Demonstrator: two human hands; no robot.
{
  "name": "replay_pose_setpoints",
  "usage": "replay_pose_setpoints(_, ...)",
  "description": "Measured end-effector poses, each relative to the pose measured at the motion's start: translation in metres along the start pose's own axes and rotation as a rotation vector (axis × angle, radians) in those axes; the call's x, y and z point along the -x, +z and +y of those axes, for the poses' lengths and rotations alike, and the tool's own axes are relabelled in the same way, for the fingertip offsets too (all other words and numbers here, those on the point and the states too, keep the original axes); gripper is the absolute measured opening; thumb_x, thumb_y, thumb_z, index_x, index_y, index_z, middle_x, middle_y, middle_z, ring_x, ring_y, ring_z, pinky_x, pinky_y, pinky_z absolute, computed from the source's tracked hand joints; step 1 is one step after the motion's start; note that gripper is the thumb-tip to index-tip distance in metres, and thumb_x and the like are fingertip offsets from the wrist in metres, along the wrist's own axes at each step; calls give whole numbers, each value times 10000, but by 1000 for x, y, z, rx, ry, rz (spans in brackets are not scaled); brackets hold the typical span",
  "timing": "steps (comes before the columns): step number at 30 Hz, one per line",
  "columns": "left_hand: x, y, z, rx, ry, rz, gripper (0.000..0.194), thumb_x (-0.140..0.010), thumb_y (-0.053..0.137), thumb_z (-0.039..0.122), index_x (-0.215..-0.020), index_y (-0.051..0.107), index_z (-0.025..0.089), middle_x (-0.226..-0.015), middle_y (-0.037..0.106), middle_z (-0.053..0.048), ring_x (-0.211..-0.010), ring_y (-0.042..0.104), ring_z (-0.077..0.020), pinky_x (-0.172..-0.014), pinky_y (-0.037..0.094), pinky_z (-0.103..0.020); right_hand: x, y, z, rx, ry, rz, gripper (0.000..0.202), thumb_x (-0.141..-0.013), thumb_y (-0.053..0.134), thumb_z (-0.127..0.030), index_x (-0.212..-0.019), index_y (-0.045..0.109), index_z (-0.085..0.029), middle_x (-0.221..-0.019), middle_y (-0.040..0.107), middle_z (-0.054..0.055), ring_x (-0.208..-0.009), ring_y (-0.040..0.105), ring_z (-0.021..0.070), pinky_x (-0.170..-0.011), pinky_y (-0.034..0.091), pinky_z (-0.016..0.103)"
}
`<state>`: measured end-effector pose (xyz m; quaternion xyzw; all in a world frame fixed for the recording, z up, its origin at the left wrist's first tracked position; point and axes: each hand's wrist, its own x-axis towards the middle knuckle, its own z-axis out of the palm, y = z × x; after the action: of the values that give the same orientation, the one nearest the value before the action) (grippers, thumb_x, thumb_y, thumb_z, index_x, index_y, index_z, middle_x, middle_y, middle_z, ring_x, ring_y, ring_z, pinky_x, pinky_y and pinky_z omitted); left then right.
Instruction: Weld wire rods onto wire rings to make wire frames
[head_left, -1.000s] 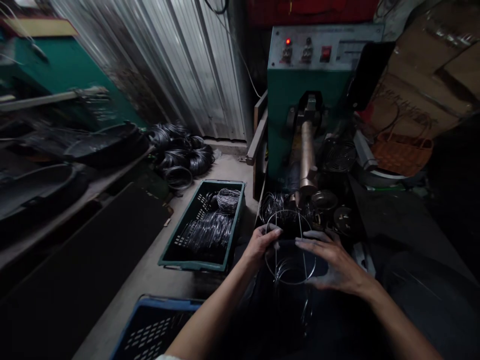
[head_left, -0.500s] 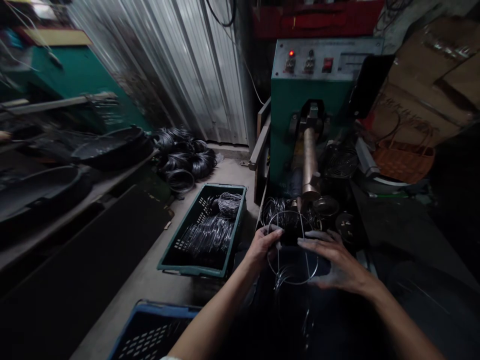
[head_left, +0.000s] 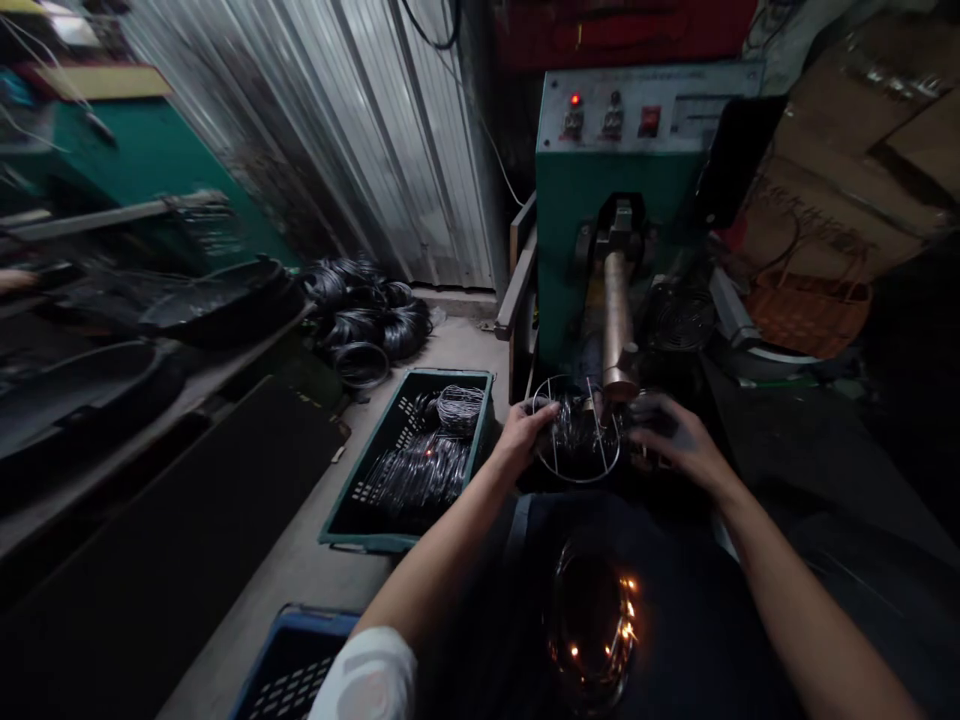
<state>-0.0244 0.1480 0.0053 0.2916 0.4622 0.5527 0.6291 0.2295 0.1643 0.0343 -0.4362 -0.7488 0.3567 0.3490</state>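
Observation:
My left hand (head_left: pixel 529 425) pinches the left rim of a round wire ring (head_left: pixel 577 480), which has two straight wires across it. The ring is tilted below the thick copper-coloured arm (head_left: pixel 619 320) of a green machine (head_left: pixel 559 260), by its electrode tip. Just off the ring's right side is my right hand (head_left: pixel 679 440), slightly blurred, with thumb and fingers apart and nothing visible in them. More wire rings (head_left: pixel 555 640) lie on the dark cloth over my lap, with glowing orange sparks among them. Loose wire behind the held ring is hard to separate from it.
To the left, a green crate (head_left: pixel 330 520) holds stacked wire pieces, and a blue crate (head_left: pixel 281 630) stands nearer me. Black wire coils (head_left: pixel 360 320) lie by the metal wall. An orange basket (head_left: pixel 814 315) and cardboard (head_left: pixel 832 190) are at right.
The ring has moved away from me and up, to the machine's electrode, with my left hand on it. My right hand has moved forward, off the ring. Glowing sparks have appeared over my lap.

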Motion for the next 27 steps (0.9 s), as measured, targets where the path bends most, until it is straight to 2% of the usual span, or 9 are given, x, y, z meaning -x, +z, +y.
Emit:
replay_pose_setpoints(3,-29,3,11,23,62,-12,373,-575,815,369,-707,549,142,-469,490,63,-310,353,-26,-312,200,-173,-33,8,11,-219,169,33,462,-743,683,-478,-1072,639,-157,-937,685,84,-869,632,234,-761,497,345)
replay_pose_setpoints(6,-47,2,14,35,77,-13,400,-563,817,391,-688,519,155,-446,452,81,-298,327,-22,-314,197,-172,-52,20,7,-258,184,13,369,-729,681,-434,-958,663,-145,-809,686,57,-715,631,198,-626,489,288)
replay_pose_setpoints(11,-62,-3,12,37,99,-13,420,-567,812,418,-718,517,161,-428,453,84,-283,320,-26,-311,195,-176,-61,25,-1,-291,191,45,301,-686,676,-416,-819,647,-148,-696,649,21,-609,588,165,-528,439,249)
replay_pose_setpoints(16,-71,-2,8,20,119,-24,414,-596,790,442,-745,524,162,-441,485,71,-277,305,-23,-306,171,-179,-66,29,10,-309,199,53,298,-694,645,-415,-830,630,-150,-640,607,7,-547,544,135,-501,427,241)
replay_pose_setpoints(19,-71,-3,6,-7,137,-29,419,-610,774,464,-777,548,153,-461,497,63,-282,302,-19,-310,157,-182,-68,32,8,-297,210,62,316,-705,629,-454,-820,627,-160,-612,589,6,-537,542,138,-495,436,245)
replay_pose_setpoints(23,-65,-17,7,-82,160,1,408,-637,745,487,-793,553,162,-477,457,77,-306,311,-24,-334,198,-185,-47,21,-13,-262,207,83,427,-700,645,-563,-891,657,-180,-687,638,34,-636,596,181,-556,490,281)
replay_pose_setpoints(25,-61,-29,9,-147,164,32,401,-641,739,492,-778,562,159,-490,461,69,-322,325,-28,-350,217,-188,-21,7,-21,-238,214,94,483,-687,660,-606,-918,672,-182,-719,658,52,-673,617,206,-579,508,304)
replay_pose_setpoints(27,-58,-41,11,-233,151,71,401,-631,745,492,-770,584,152,-505,489,50,-342,354,-40,-362,219,-192,15,-10,-19,-170,247,113,499,-697,654,-634,-925,691,-192,-761,679,68,-697,634,230,-595,523,326)
